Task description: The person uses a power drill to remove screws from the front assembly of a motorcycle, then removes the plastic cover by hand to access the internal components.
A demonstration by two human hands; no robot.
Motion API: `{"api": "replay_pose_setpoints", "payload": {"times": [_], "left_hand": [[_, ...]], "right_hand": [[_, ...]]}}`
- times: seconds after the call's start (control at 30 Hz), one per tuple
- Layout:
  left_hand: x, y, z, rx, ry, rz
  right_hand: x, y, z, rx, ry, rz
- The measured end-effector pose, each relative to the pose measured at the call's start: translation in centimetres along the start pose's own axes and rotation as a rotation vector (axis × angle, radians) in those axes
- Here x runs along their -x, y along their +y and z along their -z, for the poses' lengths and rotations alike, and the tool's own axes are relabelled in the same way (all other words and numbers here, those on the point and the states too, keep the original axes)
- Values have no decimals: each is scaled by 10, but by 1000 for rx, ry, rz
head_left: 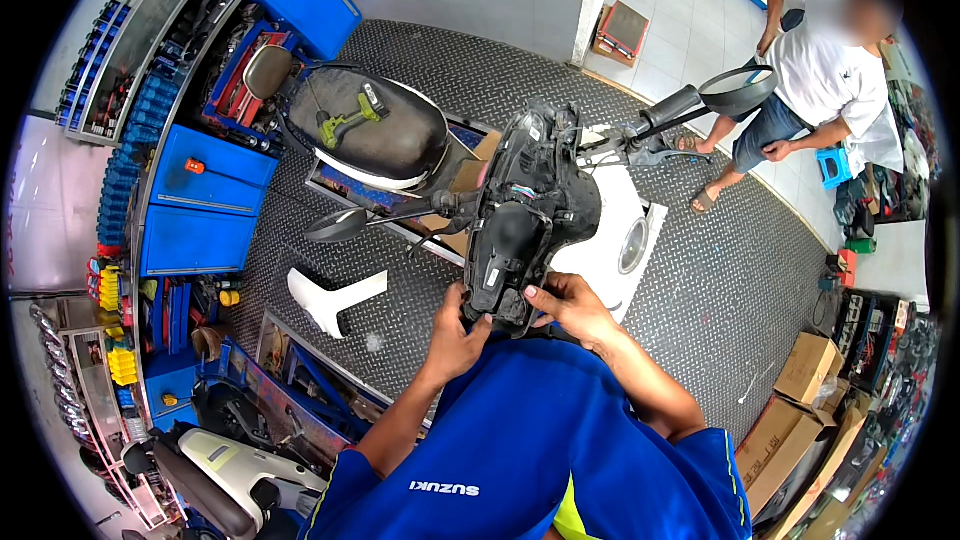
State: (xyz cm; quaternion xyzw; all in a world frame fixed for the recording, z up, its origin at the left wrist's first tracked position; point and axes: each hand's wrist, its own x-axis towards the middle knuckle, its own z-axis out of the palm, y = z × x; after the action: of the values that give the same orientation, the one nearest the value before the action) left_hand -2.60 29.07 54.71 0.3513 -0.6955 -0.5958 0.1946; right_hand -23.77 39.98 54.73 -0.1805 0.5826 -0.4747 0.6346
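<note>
A partly stripped scooter stands before me, its black plastic front housing [513, 230] exposed around the handlebar. My left hand [460, 338] grips the near left edge of this housing, thumb on top and fingers curled behind. On the near right edge, my right hand [572, 308] is closed the same way, thumb pressing the upper face. The undersides of both grips are hidden. Beyond the right hand lies the white front panel [622, 240] with a round opening. A green cordless drill [352, 118] rests on the dark scooter seat [400, 130].
Mirrors stick out at the left [338, 226] and right [738, 92]. A loose white panel [335, 300] lies on the patterned floor. Blue cabinets [200, 200] line the left side; cardboard boxes [785, 445] stand at lower right. Another person [820, 90] is at upper right.
</note>
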Motion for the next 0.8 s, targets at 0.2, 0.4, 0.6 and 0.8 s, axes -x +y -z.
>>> {"api": "replay_pose_setpoints", "payload": {"times": [0.2,0.4,0.6,0.8], "left_hand": [[-9,2,11,4,-84,112],[-32,8,21,-106,-172,186],[-48,26,17,-181,-387,159],[-62,55,22,-107,-606,294]], "right_hand": [[2,-5,0,44,24,-36],[0,-2,-4,-166,63,-53],[-13,-2,-1,-673,-20,-160],[-7,-4,7,-825,-108,-179]]}}
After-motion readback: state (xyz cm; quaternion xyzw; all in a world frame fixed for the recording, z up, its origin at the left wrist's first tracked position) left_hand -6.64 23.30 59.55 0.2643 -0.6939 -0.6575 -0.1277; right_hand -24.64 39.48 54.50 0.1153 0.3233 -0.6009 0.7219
